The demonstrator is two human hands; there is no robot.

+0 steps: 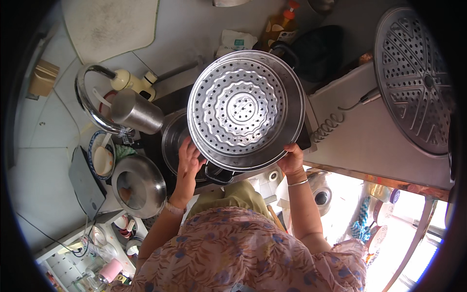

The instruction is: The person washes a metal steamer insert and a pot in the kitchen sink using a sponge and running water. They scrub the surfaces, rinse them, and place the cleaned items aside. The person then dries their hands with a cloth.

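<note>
A round stainless steel steamer pot (pixel 297 120) with a perforated, wavy-ringed steamer plate (pixel 242 109) inside it faces up in front of me, between my hands. My right hand (pixel 293 159) grips its near right rim, the thumb on the edge. Against the pot's outer wall at the near left lies my left hand (pixel 188 166), its fingers partly behind the wall, next to a black side handle (pixel 219 177). Beneath and left of the steamer is another metal pan (pixel 171 144), partly hidden by it and my left hand.
A chrome faucet (pixel 81 93) and a steel cup (pixel 136 111) stand at left. A domed metal lid (pixel 138 186) is beside a bowl (pixel 101 155). Behind are a pump bottle (pixel 282 27) and a cutting board (pixel 109 27). A large perforated metal disc (pixel 412 80) leans at right near a coiled wire (pixel 328 127).
</note>
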